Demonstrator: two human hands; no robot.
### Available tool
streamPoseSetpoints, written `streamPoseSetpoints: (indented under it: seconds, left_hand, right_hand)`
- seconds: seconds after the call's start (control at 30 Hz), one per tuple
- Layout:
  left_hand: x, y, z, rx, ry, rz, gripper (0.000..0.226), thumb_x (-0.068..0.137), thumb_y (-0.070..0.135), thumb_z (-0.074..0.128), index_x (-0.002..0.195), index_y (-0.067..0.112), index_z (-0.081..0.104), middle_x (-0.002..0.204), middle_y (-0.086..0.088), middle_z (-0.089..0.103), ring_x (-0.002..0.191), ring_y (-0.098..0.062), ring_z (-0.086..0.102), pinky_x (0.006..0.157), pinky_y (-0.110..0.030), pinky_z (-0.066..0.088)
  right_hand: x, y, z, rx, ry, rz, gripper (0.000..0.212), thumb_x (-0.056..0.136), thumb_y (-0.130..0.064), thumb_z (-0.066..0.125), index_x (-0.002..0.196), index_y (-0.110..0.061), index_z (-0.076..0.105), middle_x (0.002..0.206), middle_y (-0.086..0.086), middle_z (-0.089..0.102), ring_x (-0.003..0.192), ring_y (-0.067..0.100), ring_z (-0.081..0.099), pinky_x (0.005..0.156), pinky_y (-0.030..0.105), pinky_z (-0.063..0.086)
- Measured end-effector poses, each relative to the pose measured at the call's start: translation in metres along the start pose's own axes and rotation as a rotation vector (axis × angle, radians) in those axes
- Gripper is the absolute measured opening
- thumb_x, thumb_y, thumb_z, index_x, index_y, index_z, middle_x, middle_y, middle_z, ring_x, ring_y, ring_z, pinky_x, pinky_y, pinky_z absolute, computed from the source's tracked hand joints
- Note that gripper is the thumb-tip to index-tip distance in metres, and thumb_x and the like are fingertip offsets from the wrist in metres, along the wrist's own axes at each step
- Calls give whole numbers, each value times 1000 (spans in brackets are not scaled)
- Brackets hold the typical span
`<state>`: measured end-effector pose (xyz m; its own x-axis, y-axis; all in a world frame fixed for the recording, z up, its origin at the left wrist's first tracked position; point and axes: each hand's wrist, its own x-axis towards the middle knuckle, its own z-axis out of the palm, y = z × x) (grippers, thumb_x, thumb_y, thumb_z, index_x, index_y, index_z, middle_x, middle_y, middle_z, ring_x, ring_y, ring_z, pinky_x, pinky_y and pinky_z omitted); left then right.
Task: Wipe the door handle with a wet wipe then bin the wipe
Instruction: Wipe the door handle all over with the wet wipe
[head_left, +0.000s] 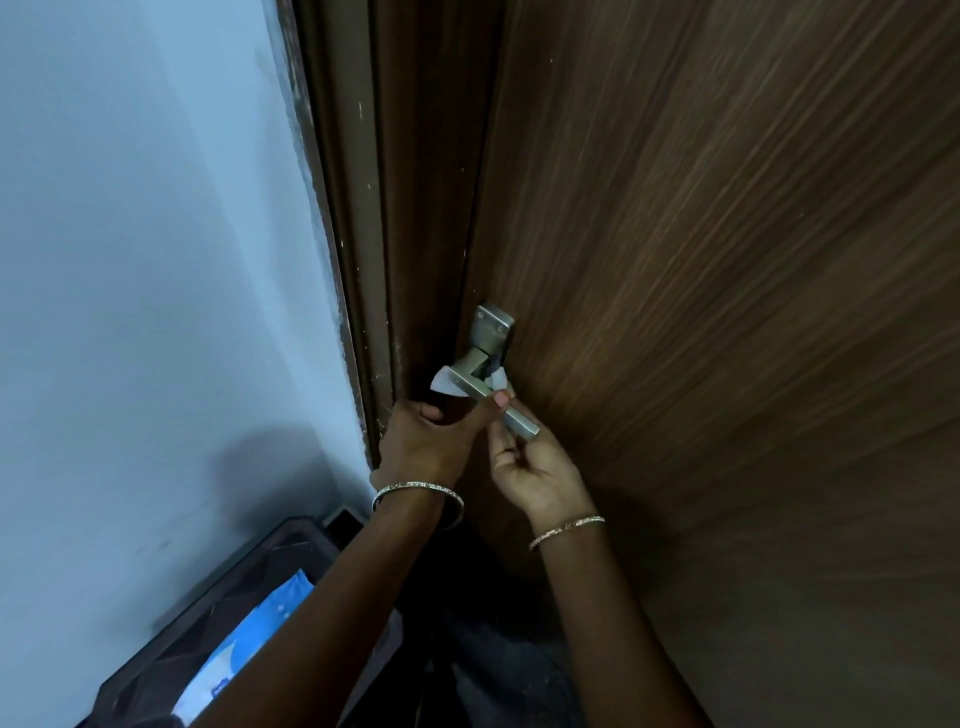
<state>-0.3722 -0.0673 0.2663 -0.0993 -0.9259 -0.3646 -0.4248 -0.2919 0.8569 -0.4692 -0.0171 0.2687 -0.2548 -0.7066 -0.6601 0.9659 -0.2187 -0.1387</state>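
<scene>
At the far left of the frame is the pale wall (156, 260). Below it, in the lower left corner, a dark container (156, 670) holds a blue and white packet (260, 618). I take the container for the bin, though I cannot be sure of that from here. Right of the wall, the brown door frame (353, 234) runs down the middle.

Just below the centre, my left hand (423, 441) has its fingers curled, and its thumb (501, 399) reaches across onto the lever. That hand holds the wet wipe (443, 383), which is wrapped round the door handle (519, 420) near its neck. White corners of the wipe stick out on either side of the metal.

A little further right, my right hand (537, 473) lies palm up with its fingers curled narrowly under the free end of the lever, steadying it. I cannot tell how firmly it grips. The wood-grain door (727, 260) fills the right half of the frame.

I judge the task to be in mid-wipe. The wipe is on the handle, but only near the neck. The outer end of the lever shows bare metal, and so does the plate above. What is left is to run the wipe along those parts and then drop it in the bin at lower left.
</scene>
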Motion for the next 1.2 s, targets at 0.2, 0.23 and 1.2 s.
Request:
streamPoseSetpoints:
  seconds: [0.2,0.23,1.2]
  left_hand:
    - [1,0,0,-19,17,-47,98,24,92,70,84,16,53,76,2,59,67,-16,55,63,-32,43]
    - [0,0,1,-30,18,-49,100,24,91,72,86,15,53,79,2,61,70,-17,57,63,-32,44]
    - [-7,15,4,-353,-169,-87,60,64,42,89,103,3,67,92,-14,74,74,-18,70,71,-33,59]
  right_hand:
    - [-15,-10,21,-288,74,-157,7,83,0,75,89,4,74,94,15,75,82,19,75,67,29,65]
    - [-17,-6,23,-326,75,-208,11,82,-1,77,91,3,74,94,14,76,83,19,74,64,28,65]
    - [-1,12,14,-854,130,-958,10,86,-26,78,95,-21,81,87,-5,81,84,6,77,72,20,59]
